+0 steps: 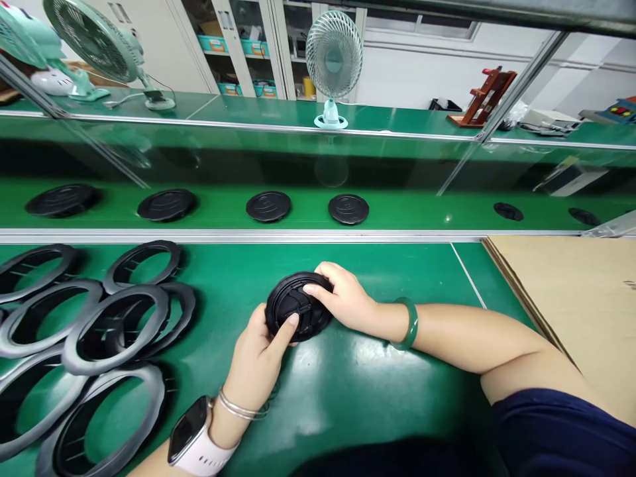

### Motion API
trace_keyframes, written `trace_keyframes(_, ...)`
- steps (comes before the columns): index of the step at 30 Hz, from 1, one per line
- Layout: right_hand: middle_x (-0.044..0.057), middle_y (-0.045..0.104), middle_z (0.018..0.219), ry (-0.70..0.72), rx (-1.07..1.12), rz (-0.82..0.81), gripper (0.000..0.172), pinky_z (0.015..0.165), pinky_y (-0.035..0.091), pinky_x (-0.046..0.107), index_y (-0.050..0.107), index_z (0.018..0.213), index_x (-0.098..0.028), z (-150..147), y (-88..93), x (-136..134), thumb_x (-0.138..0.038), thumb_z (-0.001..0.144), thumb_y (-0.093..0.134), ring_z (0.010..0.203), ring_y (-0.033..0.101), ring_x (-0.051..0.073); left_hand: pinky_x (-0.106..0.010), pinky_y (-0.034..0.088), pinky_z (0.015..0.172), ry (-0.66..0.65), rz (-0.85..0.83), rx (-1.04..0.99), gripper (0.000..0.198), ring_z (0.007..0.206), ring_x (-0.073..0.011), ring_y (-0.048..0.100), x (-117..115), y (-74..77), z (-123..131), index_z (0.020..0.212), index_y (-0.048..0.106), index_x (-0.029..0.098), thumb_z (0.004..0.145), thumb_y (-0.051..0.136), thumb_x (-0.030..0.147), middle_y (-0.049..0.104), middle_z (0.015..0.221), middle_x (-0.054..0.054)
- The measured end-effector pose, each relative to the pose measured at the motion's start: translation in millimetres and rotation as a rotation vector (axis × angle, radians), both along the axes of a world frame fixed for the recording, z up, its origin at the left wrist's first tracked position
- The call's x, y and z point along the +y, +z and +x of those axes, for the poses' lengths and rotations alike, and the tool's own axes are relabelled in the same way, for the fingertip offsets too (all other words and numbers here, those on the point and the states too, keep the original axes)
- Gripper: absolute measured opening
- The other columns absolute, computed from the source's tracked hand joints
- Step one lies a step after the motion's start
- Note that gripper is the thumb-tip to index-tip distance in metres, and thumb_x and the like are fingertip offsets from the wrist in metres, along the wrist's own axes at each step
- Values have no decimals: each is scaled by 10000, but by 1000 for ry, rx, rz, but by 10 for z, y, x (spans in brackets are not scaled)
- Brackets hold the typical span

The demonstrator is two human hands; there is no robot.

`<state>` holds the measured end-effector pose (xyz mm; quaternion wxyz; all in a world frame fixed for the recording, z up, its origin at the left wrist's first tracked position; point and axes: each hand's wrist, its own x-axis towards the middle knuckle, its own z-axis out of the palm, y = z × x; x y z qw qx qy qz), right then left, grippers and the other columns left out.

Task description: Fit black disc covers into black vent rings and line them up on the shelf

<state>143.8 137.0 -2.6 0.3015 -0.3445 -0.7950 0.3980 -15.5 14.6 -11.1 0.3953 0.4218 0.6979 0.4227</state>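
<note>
Between my two hands is a round black plastic disc-shaped part [293,301], its ribbed inner face turned up toward me. My left hand [265,354] grips its lower left rim, the thumb pressed on the inner face. From the upper right, my right hand [342,295] holds the rim with its thumb laid over the edge. The fingers beneath the part are hidden. Left of my hands, several black rings [116,331] lie in an overlapping pile on the green tabletop [377,404].
Behind a metal rail [278,236], black round discs [268,206] sit spaced along a green strip. Cardboard sheets [571,285] are stacked at the right. On the shelf beyond stand a fan [334,56], another fan [94,40] and a reddish-brown wooden stand [484,96].
</note>
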Motion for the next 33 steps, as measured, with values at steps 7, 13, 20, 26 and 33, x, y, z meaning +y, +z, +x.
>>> trace_keyframes(7, -55, 508, 737, -33, 29, -26, 299, 635, 331, 255, 473, 734, -198, -5, 19, 14, -300, 890, 708, 697, 463, 137, -344, 559, 653, 13, -11, 24, 459, 687, -229, 693, 11, 21, 4, 1059, 570, 220, 811, 647, 599, 690, 878, -21)
trace_keyframes(13, -56, 496, 730, -49, -23, 3, 317, 619, 320, 257, 472, 725, -196, -7, 23, 26, -308, 881, 723, 686, 452, 133, -341, 556, 654, 2, -19, 34, 461, 694, -221, 687, 14, 19, -4, 1058, 549, 224, 816, 641, 605, 677, 867, -12)
trace_keyframes(20, 8, 625, 991, 178, 65, -170, 299, 767, 450, 302, 554, 1017, -201, 23, -41, 64, -430, 896, 705, 902, 585, 182, -330, 570, 637, 15, 7, -25, 433, 694, -202, 652, 11, 47, -14, 1047, 563, 223, 810, 656, 573, 656, 847, 2)
trace_keyframes(26, 19, 658, 1062, 254, 64, -338, 586, 820, 514, 357, 535, 1103, -227, 48, -43, 59, -491, 701, 871, 983, 636, 242, -328, 583, 633, 9, 8, -33, 439, 779, -208, 625, 12, 43, -16, 1068, 575, 221, 820, 639, 579, 652, 903, -14)
trace_keyframes(33, 13, 660, 1024, 196, 86, -367, 530, 800, 536, 362, 524, 1032, -234, 28, -79, 8, -488, 713, 863, 963, 647, 250, -334, 587, 619, 15, 5, -30, 476, 800, -216, 626, 34, 33, -15, 1089, 581, 217, 811, 637, 599, 646, 938, -26)
